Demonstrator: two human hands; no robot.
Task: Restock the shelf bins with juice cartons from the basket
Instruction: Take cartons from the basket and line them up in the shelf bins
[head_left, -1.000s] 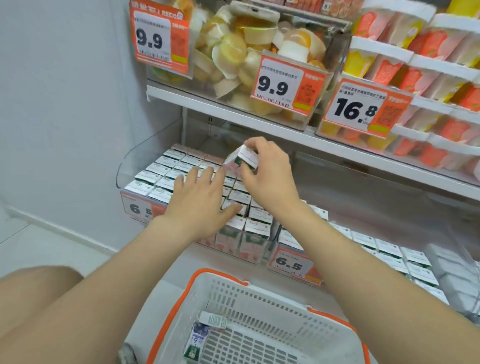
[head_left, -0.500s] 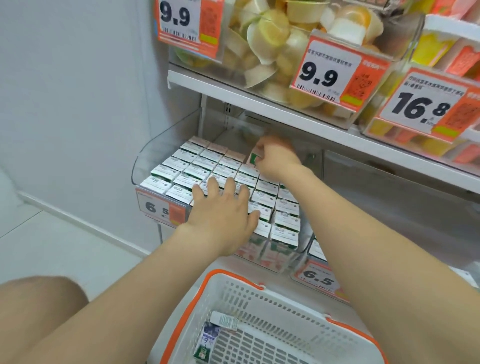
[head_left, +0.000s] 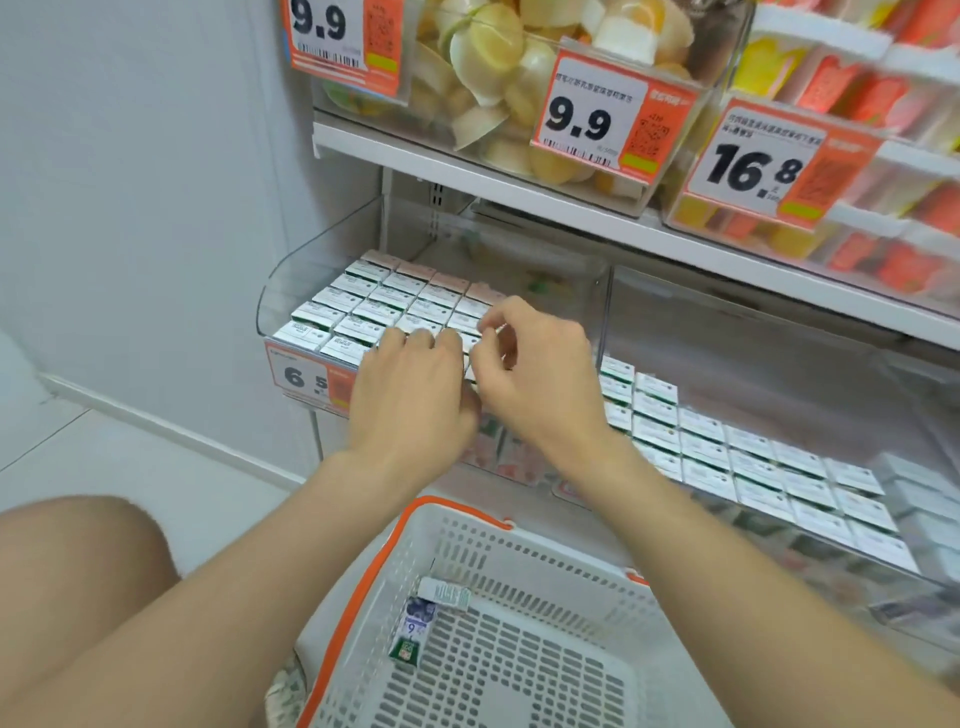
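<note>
The left hand (head_left: 410, 387) rests palm-down, gripping nothing, on the cartons (head_left: 363, 306) packed in the far left bin (head_left: 311, 270). The right hand (head_left: 540, 374) curls just beside it; whether it pinches anything cannot be told. A lone carton (head_left: 414, 626) lies in the near basket (head_left: 519, 561).

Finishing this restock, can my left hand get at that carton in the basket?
Probably yes: the carton lies uncovered in the basket, and the left hand seems to grip nothing.
</note>
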